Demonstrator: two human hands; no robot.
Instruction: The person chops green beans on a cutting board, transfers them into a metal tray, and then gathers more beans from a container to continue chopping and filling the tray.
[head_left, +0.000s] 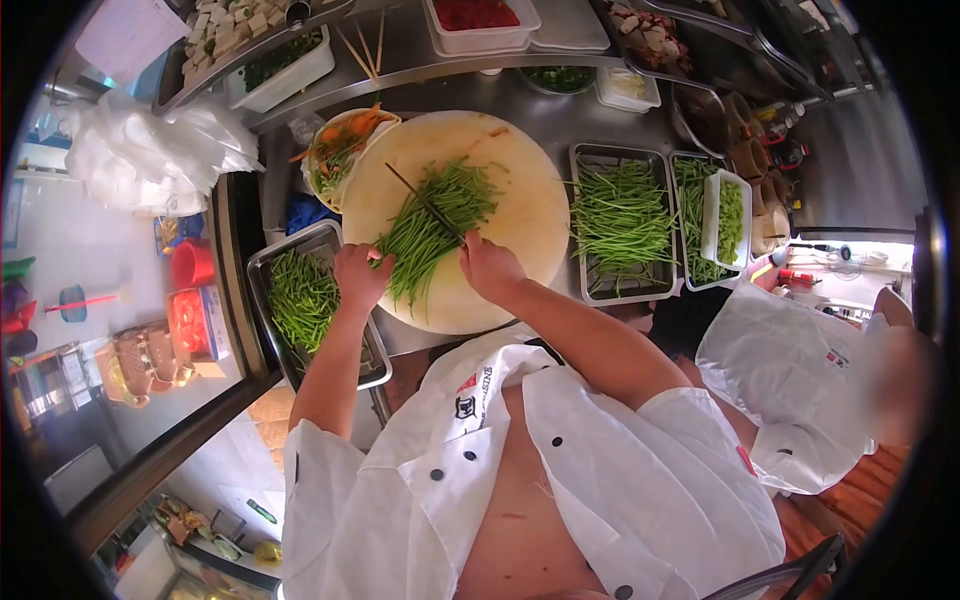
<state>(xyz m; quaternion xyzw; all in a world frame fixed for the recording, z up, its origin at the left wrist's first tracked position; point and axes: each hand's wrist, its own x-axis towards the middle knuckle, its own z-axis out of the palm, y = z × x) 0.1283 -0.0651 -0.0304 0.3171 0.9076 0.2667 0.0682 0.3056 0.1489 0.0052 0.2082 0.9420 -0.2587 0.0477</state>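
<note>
A round pale cutting board [520, 210] bears a pile of long green stalks [415, 250]. My right hand [490, 266] is closed round the handle of a knife [422, 200], whose dark blade lies across the pile, pointing up and left. At the board's left edge, my left hand [362, 275] is beside the lower left side of the stalks, fingers bent in; whether it grips any stalks is unclear. A metal tray of cut green pieces [303, 300] sits left of the board, partly under my left forearm.
Right of the board stand a tray of long stalks [625, 215] and another tray with a white container [728, 220] on it. A bowl of shredded vegetables [345, 150] touches the board's upper left. A person in white [790, 370] is at the right.
</note>
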